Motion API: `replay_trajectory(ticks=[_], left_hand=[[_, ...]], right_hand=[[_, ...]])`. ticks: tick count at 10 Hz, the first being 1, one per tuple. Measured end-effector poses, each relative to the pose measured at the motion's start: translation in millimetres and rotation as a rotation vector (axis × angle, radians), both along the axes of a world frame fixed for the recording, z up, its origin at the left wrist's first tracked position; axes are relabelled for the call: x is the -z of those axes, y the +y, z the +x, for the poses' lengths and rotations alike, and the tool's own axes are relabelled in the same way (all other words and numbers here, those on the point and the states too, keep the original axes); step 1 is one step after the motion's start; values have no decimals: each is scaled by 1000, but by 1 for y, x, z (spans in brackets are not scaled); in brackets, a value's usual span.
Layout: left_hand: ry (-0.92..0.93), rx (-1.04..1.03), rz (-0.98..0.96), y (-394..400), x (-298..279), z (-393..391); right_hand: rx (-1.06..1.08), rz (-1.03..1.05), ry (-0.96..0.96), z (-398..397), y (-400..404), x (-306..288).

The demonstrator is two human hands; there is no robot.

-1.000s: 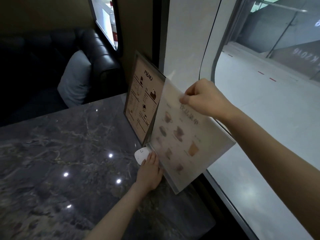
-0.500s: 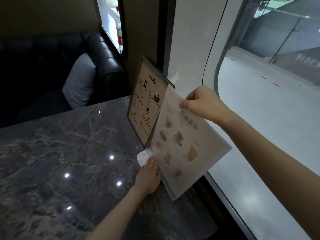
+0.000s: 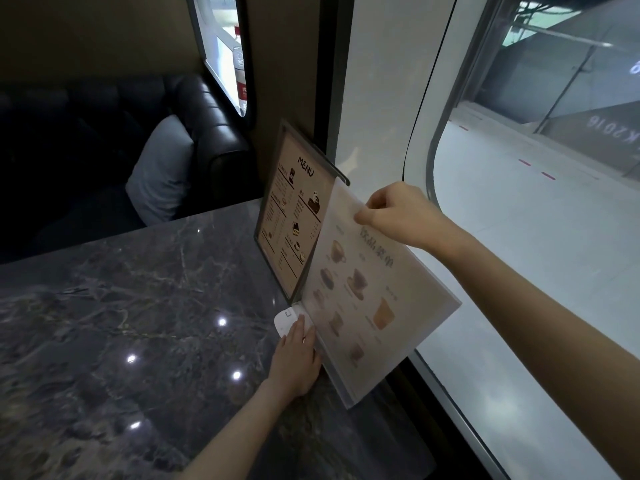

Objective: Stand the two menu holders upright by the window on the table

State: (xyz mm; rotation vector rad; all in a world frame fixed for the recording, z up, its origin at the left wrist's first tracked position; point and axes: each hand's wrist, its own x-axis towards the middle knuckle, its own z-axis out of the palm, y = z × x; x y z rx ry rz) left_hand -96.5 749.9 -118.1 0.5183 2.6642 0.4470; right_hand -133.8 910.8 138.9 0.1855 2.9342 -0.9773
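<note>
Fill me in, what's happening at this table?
A person is setting menu holders by the window. The dark-framed menu holder already stands upright. The right hand pinches the top of the clear menu holder, tilted, while the left hand rests at its base on the marble table.

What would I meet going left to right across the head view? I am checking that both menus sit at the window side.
Grey cushion → dark-framed menu holder → clear menu holder → right hand, its grip on that holder's top edge → window glass.
</note>
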Motion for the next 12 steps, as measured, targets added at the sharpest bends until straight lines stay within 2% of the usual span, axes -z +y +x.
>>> replay_trajectory(ticks=[4, 8, 10, 11, 12], left_hand=[[-16, 7, -23, -2, -1, -5], [1, 25, -44, -3, -5, -8], [40, -6, -18, -10, -25, -24], [50, -116, 82, -21, -45, -41], [122, -234, 167, -36, -66, -56]], right_hand=[[-4, 60, 104, 0, 3, 0], [6, 140, 106, -2, -4, -1], [22, 169, 409, 5, -19, -7], [-4, 143, 527, 6, -31, -10], [-31, 13, 522, 7, -47, -13]])
